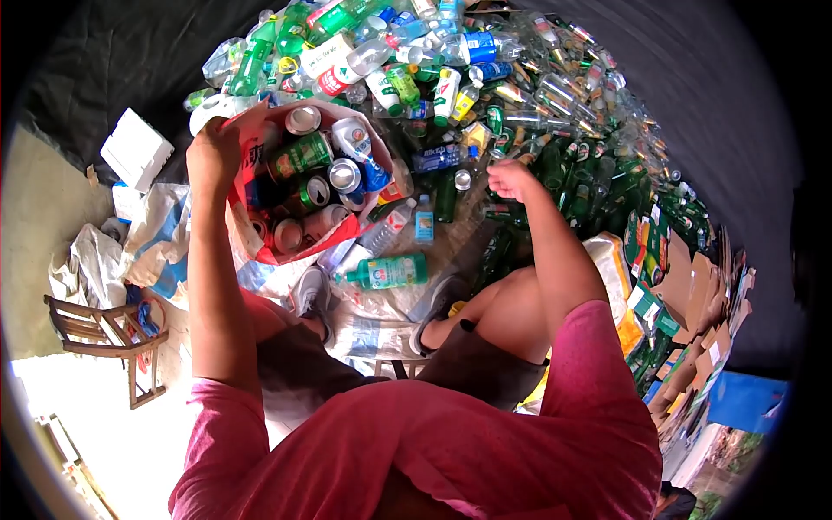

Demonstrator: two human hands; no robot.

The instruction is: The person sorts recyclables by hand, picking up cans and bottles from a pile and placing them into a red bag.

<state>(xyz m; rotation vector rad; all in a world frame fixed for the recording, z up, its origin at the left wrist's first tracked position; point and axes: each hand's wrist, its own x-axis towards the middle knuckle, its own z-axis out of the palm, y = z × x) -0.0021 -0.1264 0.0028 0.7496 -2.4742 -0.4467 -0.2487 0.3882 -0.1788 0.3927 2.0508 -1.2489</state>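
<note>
My left hand point(214, 156) grips the upper left rim of a red bag point(295, 256) and holds its mouth open. Inside the bag lie several drink cans, among them a green can point(300, 156) and a blue and white one point(354, 139). Over the bottle pile, to the right of the bag, my right hand point(511, 179) has its fingers curled together; anything between them is too small to make out. Just left of it, an upright can point(463, 179) shows its silver end. A small blue bottle point(424, 220) and a green-tinted bottle point(392, 271) lie between bag and feet.
Plastic bottles point(477, 48) heap up at the back, with green glass bottles point(579, 178) on the right. Flattened cardboard point(685, 286) stands at the far right. A wooden chair point(104, 328) and a white foam box point(137, 149) are on the left.
</note>
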